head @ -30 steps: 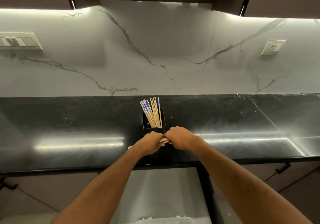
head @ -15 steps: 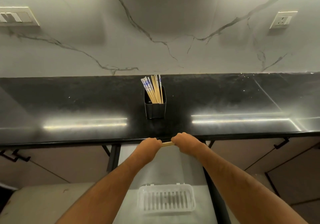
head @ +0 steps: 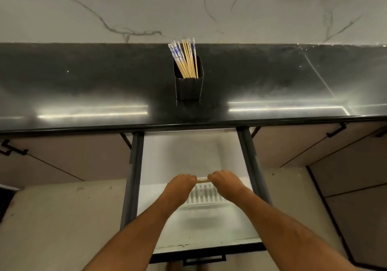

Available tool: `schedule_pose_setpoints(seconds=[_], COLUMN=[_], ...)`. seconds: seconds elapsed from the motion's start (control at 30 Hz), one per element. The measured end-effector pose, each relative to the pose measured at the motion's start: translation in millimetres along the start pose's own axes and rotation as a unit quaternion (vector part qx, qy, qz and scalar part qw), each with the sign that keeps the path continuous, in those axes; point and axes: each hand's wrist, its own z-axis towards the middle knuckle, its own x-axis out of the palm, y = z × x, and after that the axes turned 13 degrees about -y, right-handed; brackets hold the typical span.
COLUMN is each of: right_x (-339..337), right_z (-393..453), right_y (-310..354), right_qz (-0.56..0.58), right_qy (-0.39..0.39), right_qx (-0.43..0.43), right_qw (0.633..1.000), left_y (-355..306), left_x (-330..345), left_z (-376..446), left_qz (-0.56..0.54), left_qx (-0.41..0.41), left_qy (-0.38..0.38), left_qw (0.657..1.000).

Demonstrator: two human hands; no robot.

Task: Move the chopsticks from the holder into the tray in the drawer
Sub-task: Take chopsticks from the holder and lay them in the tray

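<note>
My left hand [head: 181, 183] and right hand [head: 225, 181] grip chopsticks [head: 202, 179] over the tray [head: 206, 201]; uneven release could drop them crooked onto the drawer [head: 194, 155] floor.

A glossy black countertop [head: 83, 86] runs beneath a grey-veined marble backsplash [head: 83, 4], above beige cabinet doors [head: 62, 161].

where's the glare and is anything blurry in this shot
Head view: two bright light streaks glare off the black countertop, either side of the holder. The tray under the left hand and right hand looks soft and washed out; straight edges bow from the wide-angle lens.
</note>
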Motion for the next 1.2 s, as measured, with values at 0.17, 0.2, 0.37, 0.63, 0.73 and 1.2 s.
schedule_pose_setpoints(seconds=[0.17,0.2,0.37,0.63,0.73,1.2], right_x=[32,39,65,80,86,82], right_z=[-4,-5,-4,-5,-4,-11], right_y=[0,-1,-4,-12,-8,-23], right_qz=[0.005,0.008,0.028,0.030,0.036,0.071], right_qy=[0.009,0.010,0.018,0.014,0.006,-0.046], right_qx=[0.010,0.010,0.016,0.019,0.013,0.028], right_qw=[1.000,1.000,0.999,0.999,0.999,0.996], left_y=[-2,-3,-5,-9,-6,-2], left_x=[35,41,59,77,85,82], left_z=[-9,-10,-10,-2,-6,-26], left_qz=[-0.014,-0.015,-0.022,-0.030,-0.027,-0.164], left_qx=[-0.018,-0.024,-0.049,-0.073,-0.101,-0.202], left_qy=[0.001,0.004,-0.001,0.010,0.006,-0.086], left_qw=[1.000,1.000,0.999,0.997,0.995,0.962])
